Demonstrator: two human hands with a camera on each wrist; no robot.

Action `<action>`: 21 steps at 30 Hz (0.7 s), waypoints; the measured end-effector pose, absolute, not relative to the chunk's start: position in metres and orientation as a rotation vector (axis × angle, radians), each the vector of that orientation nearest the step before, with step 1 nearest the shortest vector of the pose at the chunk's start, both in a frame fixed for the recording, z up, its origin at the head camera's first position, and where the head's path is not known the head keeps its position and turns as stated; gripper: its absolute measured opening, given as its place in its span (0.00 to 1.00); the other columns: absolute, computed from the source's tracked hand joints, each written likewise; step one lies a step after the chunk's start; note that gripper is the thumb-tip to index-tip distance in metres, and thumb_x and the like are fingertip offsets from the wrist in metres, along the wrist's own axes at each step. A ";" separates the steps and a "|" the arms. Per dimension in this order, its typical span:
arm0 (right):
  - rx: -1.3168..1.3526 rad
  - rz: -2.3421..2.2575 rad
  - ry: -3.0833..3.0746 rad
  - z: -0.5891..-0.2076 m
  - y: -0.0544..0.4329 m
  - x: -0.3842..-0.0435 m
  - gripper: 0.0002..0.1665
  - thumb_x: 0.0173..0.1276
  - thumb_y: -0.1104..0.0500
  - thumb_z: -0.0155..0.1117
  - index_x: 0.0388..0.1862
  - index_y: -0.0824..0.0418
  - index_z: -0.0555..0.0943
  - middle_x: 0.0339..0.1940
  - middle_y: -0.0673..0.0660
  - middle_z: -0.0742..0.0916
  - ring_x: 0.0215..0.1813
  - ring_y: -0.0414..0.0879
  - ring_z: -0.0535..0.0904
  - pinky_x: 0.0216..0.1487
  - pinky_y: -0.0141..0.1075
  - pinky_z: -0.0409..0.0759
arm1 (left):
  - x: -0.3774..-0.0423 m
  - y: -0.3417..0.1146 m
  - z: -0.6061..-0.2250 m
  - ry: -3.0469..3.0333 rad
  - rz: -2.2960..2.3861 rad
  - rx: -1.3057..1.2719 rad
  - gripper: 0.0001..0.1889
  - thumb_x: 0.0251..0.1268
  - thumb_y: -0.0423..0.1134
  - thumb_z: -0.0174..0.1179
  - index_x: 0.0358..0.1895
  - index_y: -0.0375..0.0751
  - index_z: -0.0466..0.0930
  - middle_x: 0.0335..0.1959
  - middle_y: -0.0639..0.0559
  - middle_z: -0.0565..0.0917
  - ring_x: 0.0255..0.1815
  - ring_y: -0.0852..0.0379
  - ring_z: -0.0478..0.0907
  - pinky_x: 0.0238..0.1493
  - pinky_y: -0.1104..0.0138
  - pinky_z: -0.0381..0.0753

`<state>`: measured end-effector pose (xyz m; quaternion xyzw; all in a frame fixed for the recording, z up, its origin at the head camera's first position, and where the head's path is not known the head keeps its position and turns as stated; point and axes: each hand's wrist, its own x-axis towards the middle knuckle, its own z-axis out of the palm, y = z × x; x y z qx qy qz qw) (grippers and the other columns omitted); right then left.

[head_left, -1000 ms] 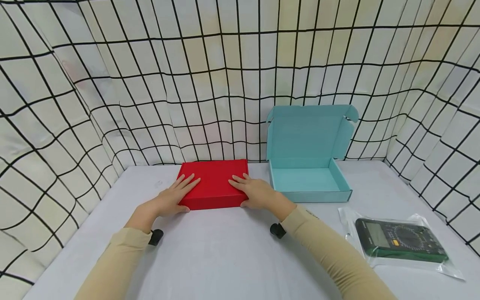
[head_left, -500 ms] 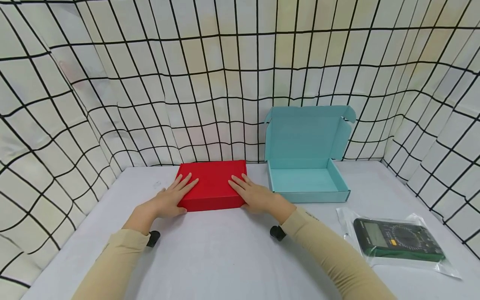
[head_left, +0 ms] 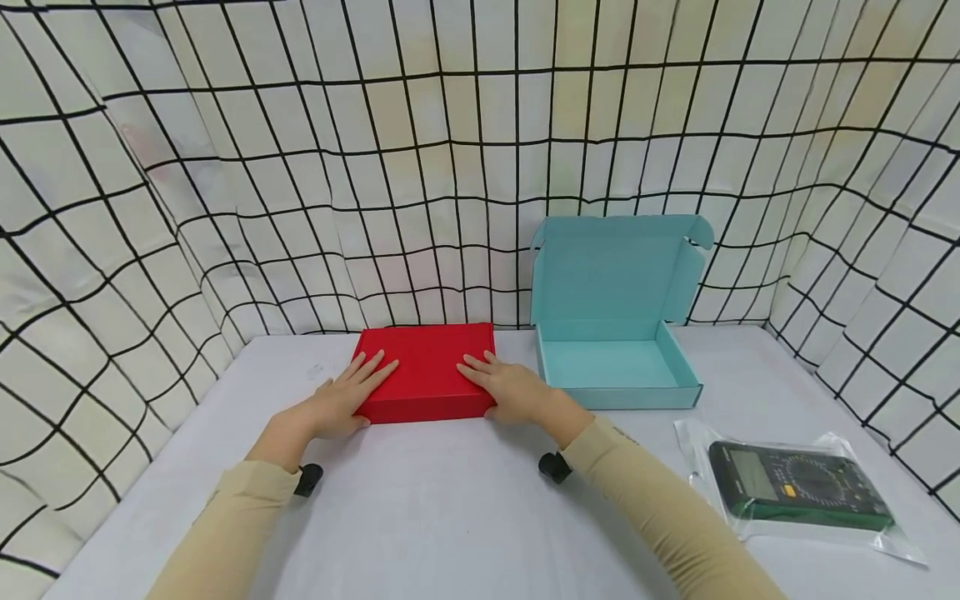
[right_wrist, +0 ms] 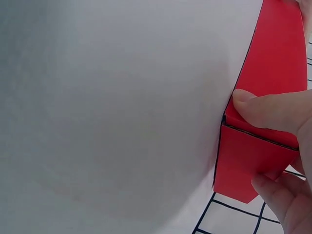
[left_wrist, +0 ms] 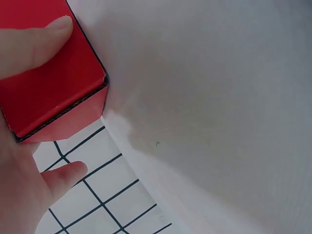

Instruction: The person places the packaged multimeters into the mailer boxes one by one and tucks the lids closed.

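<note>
A closed red cardboard box point(head_left: 427, 367) lies on the white table towards the back. My left hand point(head_left: 337, 404) rests on its left front corner, fingers spread and straight over the lid. On the opposite front corner rests my right hand point(head_left: 517, 390), its fingers likewise stretched onto the lid. In the left wrist view the left thumb point(left_wrist: 34, 48) lies flat against a red face of the box. From the right wrist view, the right thumb point(right_wrist: 273, 109) presses near the box's edge, while other fingers point(right_wrist: 275, 195) touch the side face. The box's contents are hidden.
To the right of the red box stands a light blue box point(head_left: 618, 396), its lid raised and nothing visible inside. A multimeter point(head_left: 802, 485) in a clear plastic bag lies at the right. White grid-patterned cloth point(head_left: 420, 167) walls the table point(head_left: 420, 517) in at back and sides.
Both hands stay on the red box, which keeps its place. Only a slight shift of the head view and of the fingers is visible.
</note>
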<state>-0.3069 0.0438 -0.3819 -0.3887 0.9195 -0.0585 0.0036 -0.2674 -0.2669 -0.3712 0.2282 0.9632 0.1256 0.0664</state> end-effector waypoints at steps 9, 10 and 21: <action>-1.208 -0.185 2.898 -0.379 0.044 -0.305 0.53 0.61 0.56 0.78 0.82 0.56 0.62 0.82 0.55 0.65 0.80 0.62 0.59 0.65 0.47 0.78 | -0.267 -0.265 -0.370 2.934 0.384 0.717 0.49 0.61 0.28 0.69 0.82 0.42 0.50 0.82 0.34 0.46 0.80 0.27 0.40 0.64 0.24 0.56; -1.206 -0.190 2.898 -0.379 0.044 -0.305 0.53 0.61 0.56 0.78 0.82 0.55 0.62 0.82 0.55 0.65 0.80 0.62 0.59 0.64 0.46 0.78 | -0.267 -0.265 -0.371 2.936 0.381 0.715 0.48 0.61 0.28 0.69 0.82 0.42 0.50 0.82 0.34 0.46 0.80 0.27 0.40 0.64 0.24 0.56; -1.225 -0.095 2.874 -0.380 0.044 -0.305 0.54 0.65 0.54 0.76 0.84 0.57 0.57 0.84 0.57 0.61 0.81 0.62 0.55 0.65 0.44 0.78 | -0.274 -0.269 -0.373 2.920 0.400 0.718 0.48 0.63 0.27 0.67 0.83 0.43 0.49 0.83 0.36 0.44 0.80 0.28 0.38 0.66 0.29 0.62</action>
